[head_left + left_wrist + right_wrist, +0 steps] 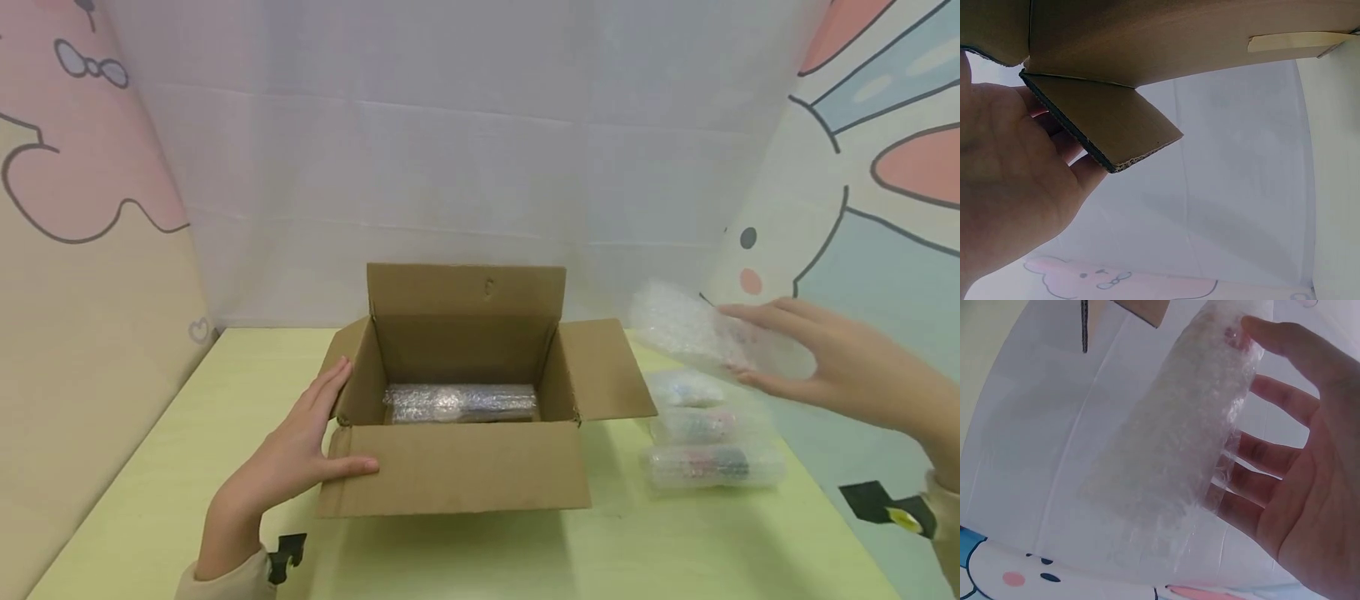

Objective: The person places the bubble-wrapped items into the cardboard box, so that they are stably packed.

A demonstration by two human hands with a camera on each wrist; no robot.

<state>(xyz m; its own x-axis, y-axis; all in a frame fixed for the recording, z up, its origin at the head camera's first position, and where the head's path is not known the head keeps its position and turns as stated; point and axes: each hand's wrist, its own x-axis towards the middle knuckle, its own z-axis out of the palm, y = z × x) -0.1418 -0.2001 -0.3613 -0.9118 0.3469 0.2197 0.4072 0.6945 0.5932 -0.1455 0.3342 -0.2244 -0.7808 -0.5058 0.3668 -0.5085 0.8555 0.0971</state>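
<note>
An open cardboard box [457,467] stands on the table, with a bubble-wrapped package [461,403] lying inside. My left hand [288,458] rests at its front left corner, thumb on the front flap and fairly straight fingers against the left flap [1097,119]. At the right, my right hand [847,358] holds up another bubble-wrapped package [1172,419] between thumb and fingers, above the table. Something reddish shows through its wrap; the item inside is too blurred to tell. Below that hand, several bubble-wrapped packages [712,467] lie in a column on the table.
The box's right flap [607,371] sticks out towards the packages, and its back flap [465,289] stands up. Behind the pale yellow table [247,375] hangs a white cloth [465,167]. Cartoon-printed walls [97,275] close in both sides.
</note>
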